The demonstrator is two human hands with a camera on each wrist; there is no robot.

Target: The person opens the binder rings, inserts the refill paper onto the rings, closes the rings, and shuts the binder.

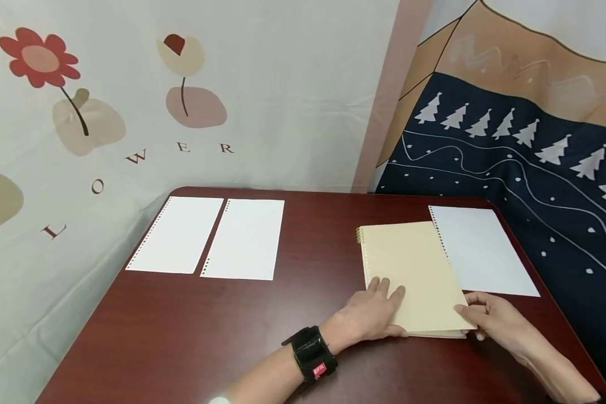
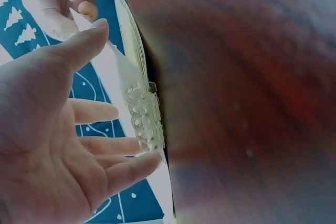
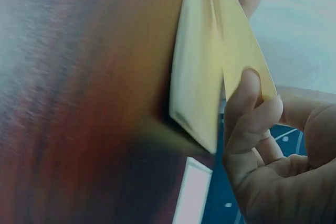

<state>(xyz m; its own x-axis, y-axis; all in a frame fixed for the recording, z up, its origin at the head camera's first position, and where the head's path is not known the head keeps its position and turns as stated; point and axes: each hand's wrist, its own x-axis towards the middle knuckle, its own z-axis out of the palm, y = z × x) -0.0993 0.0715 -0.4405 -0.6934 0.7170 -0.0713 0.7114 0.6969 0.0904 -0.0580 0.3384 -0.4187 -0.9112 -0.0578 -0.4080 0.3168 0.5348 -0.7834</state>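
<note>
A loose-leaf notebook (image 1: 409, 264) with a cream cover lies right of the table's middle, its clear ring binding (image 2: 143, 116) along the left side. My left hand (image 1: 371, 311) rests on its lower left part, fingers spread near the rings. At the lower right corner, my right hand (image 1: 500, 325) pinches the cover (image 3: 244, 51) between thumb and fingers. That cover is tilted up, apart from the pages (image 3: 194, 77) below it. A loose white punched sheet (image 1: 485, 249) lies to the notebook's right, its left edge partly hidden by it.
Two more white punched sheets, a left one (image 1: 177, 235) and a right one (image 1: 244, 238), lie side by side at the table's far left. The dark red table (image 1: 182, 336) meets a flower-printed cloth (image 1: 283, 112) behind and a dark tree-patterned cloth (image 1: 485, 151) at the right.
</note>
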